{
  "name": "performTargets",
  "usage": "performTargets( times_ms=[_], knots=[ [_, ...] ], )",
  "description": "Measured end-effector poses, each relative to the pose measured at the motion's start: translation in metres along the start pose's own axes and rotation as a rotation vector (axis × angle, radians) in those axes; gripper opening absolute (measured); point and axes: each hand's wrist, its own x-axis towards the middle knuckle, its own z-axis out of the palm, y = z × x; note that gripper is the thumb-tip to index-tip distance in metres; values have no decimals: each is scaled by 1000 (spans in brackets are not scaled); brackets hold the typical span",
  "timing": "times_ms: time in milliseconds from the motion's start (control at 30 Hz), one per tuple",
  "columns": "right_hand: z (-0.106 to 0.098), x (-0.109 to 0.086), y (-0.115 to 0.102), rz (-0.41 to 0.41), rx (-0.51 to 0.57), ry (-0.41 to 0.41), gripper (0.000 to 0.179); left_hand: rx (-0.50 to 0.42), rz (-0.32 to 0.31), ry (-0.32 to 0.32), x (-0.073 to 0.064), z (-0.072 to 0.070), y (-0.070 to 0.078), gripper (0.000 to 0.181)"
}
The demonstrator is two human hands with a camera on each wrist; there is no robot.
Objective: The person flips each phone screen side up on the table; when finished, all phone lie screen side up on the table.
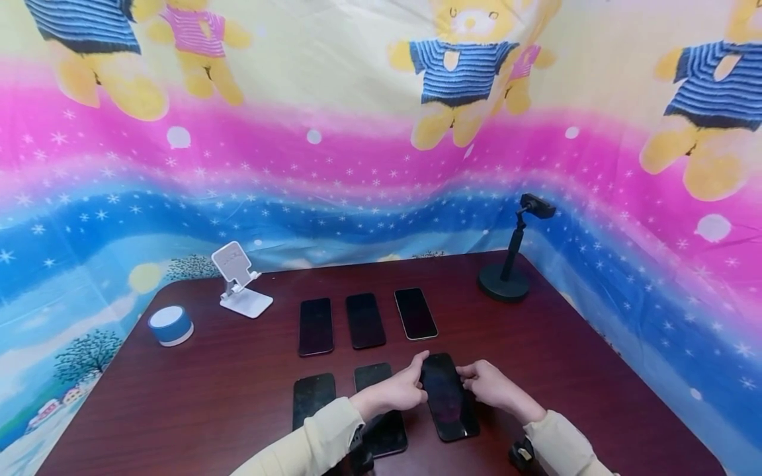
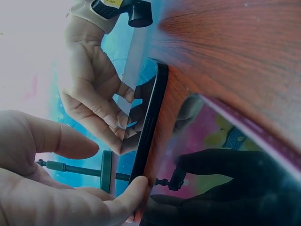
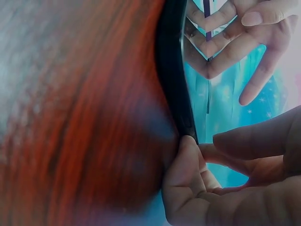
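A black smartphone (image 1: 449,400) lies screen up and slightly askew at the right of the front row on the table. My left hand (image 1: 397,389) touches its left edge; in the left wrist view a fingertip (image 2: 137,188) rests against that side while the thumb (image 2: 70,140) stays apart. On the opposite edge, fingers of my right hand (image 1: 489,386) touch the phone, and the right wrist view shows a fingertip (image 3: 188,148) at the side, its thumb off the phone. Beneath my left wrist lies another dark phone (image 1: 383,430), partly covered. A third front phone (image 1: 313,396) is half hidden by the sleeve.
Behind stand three more phones in a row: left (image 1: 315,327), middle (image 1: 365,320) and right (image 1: 415,313). A white phone stand (image 1: 247,303) and a blue-and-white round box (image 1: 170,325) sit at left. A black stand (image 1: 503,282) is at back right; printed cloth hangs behind.
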Motion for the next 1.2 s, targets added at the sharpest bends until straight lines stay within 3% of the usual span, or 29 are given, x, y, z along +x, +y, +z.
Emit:
performTargets(
  times_ms=[467,833,1033,1200],
  knots=[
    [-1,-3,1,-20,-7,-3,37,-4,-15,-4,-1,0,1,80],
    [1,7,-3,-52,-24,-50,37,-25,-31,36,-5,-5,-1,79],
    [-8,8,-3,-56,-29,-98,40,-60,-17,56,-11,-13,4,80],
    [-24,8,-4,-65,-52,-67,46,-56,38,91,-23,-33,13,82]
  ],
)
